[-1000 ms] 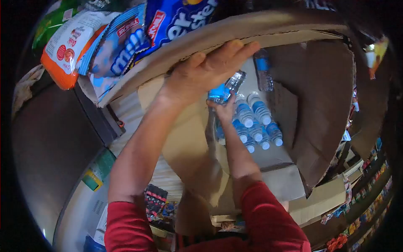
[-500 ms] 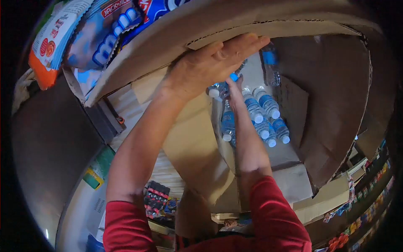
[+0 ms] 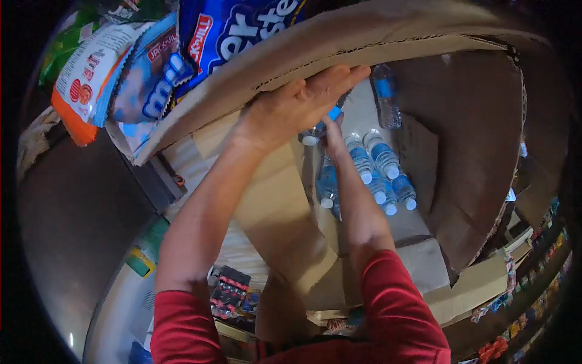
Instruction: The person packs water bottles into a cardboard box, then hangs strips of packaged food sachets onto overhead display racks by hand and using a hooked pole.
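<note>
My left hand (image 3: 297, 103) lies against the upper flap of a cardboard box (image 3: 476, 176), fingers stretched out along its underside. Beneath it, my right hand (image 3: 333, 134) reaches into the box and grips a water bottle (image 3: 309, 138) with a blue label; my left hand hides part of both. Several capped water bottles (image 3: 383, 159) are stacked just right of my right forearm. Another bottle (image 3: 327, 185) lies left of that forearm, partly covered by it. Deeper in the box, a single bottle (image 3: 387, 97) lies near the far wall.
Snack packets (image 3: 151, 76) and a large blue bag (image 3: 233, 36) rest above the flap. A folded cardboard flap (image 3: 279, 212) hangs between my arms. Dark packaged goods (image 3: 230, 288) sit low at left, and shelves of colourful packets (image 3: 521, 321) stand at lower right.
The view has shifted a little, showing more of the blue bag. Both hands appear slightly farther left, the left still against the flap and the right still on the water bottle.
</note>
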The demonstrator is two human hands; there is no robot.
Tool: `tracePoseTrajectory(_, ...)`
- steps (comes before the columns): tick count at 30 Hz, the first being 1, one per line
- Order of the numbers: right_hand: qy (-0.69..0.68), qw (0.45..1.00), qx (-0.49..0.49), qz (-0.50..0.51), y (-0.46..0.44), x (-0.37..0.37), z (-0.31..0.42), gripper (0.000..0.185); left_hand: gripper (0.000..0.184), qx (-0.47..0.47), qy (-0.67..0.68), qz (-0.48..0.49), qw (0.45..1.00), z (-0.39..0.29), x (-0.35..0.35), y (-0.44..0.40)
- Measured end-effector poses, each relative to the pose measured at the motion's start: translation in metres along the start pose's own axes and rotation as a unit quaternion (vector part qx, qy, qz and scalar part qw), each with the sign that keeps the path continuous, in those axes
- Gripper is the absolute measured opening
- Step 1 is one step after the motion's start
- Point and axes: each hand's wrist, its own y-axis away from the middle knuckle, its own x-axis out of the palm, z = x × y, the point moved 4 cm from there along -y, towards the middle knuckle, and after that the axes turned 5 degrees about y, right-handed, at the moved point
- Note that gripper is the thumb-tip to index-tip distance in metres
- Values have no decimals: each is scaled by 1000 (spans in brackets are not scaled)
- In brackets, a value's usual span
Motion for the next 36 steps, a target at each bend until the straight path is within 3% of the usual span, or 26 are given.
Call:
tracePoseTrajectory(3,-41,999,-2,-1,26,15,17,122,43,14,4,-28,1000,-4,8,4)
tracePoseTrajectory(6,67,995,-64,-24,-5,9,0,122,38,30,10,-8,999,-3,5,6)
tracePoseTrajectory(9,62,994,-90,-15,21,18,27,102,35,23,-9,-10,1000,-5,7,4)
tracePoseTrajectory(15,96,994,15,-41,63,15,18,105,38,38,2,10,999,-3,4,5)
tracePoseTrajectory(16,102,988,92,-66,97,21,31,99,39,45,6,20,999,-2,4,6)
tracePoseTrajectory(19,-39,984,171,10,130,17,11,88,42,38,11,13,999,-4,5,5)
tracePoseTrajectory(21,-9,982,187,26,132,5,9,122,44,38,11,14,999,-3,7,7)
tracePoseTrajectory(24,205,958,203,12,118,-15,0,118,49,45,12,34,998,-4,7,8)
tracePoseTrajectory(26,440,885,149,-6,107,-15,-3,115,53,36,12,36,999,-6,10,11)
tracePoseTrajectory(29,545,823,156,-20,111,-6,3,113,56,29,1,18,999,-4,5,7)
tracePoseTrajectory(32,580,801,146,-3,109,-3,11,111,55,32,11,24,999,-4,7,8)
tracePoseTrajectory(35,736,675,-38,-37,125,16,43,104,58,40,8,40,998,-5,8,8)
tracePoseTrajectory(36,732,680,-39,-10,121,19,40,102,58,43,11,50,998,-5,8,8)
